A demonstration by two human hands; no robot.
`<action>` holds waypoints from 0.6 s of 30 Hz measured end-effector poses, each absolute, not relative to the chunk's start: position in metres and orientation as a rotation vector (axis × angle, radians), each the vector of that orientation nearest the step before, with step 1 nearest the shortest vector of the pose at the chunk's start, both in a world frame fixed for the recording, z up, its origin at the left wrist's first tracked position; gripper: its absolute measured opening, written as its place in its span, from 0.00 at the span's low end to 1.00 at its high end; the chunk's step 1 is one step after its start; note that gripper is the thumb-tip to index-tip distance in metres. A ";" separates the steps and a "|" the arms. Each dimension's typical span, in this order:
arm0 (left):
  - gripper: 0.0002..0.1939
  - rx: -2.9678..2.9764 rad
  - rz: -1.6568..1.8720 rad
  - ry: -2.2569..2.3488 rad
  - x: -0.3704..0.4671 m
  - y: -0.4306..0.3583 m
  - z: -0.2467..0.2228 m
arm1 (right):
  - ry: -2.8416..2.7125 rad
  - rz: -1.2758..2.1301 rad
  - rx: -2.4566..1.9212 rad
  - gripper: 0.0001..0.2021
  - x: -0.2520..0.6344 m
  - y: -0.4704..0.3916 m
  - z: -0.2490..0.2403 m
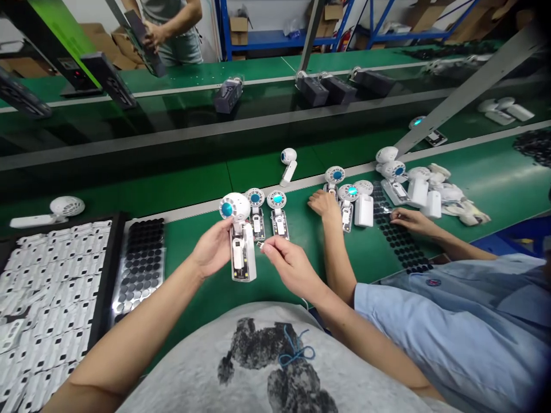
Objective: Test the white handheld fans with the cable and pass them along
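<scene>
My left hand (214, 248) is closed around a white handheld fan (243, 252), held upright with its round head at the top. The fan's handle is uncovered on the front, so a circuit board and a white inner part show. Just right of it, my right hand (293, 265) pinches a small metal-tipped plug (260, 245), which is apart from the handle. Behind my hands lie two more fans with uncovered handles, one fan (257, 215) close to the held one and another fan (279, 215) with a lit blue centre.
On the left are a black tray (112, 246) of white covers and a sheet of black discs (144, 252). A co-worker (447, 321) at right reaches among more fans and another disc sheet (398, 235). Grey boxes (229, 96) sit on the conveyor (181, 129) beyond; a person stands behind it.
</scene>
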State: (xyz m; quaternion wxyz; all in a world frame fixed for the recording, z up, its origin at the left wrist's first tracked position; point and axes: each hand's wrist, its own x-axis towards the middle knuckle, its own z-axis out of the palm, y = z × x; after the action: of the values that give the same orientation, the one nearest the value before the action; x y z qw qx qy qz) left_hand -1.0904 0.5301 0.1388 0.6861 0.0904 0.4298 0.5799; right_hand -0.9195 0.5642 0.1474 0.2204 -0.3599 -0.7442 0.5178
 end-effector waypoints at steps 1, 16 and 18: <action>0.11 0.219 1.312 0.967 -1.088 0.530 0.139 | -2.083 1.406 -0.986 0.09 -0.921 0.564 0.147; 0.16 0.396 1.318 1.130 -1.073 0.523 0.142 | -2.197 1.377 -0.905 0.10 -0.927 0.560 0.144; 0.18 0.476 1.276 1.190 -1.072 0.522 0.144 | -2.234 1.374 -0.912 0.10 -0.926 0.560 0.143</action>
State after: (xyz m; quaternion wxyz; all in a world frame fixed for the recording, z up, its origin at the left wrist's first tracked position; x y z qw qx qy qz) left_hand -1.0719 0.5219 0.1435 0.6183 0.2068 0.5173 0.5544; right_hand -0.9265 0.5600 0.1428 0.1814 -0.3231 -0.7912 0.4865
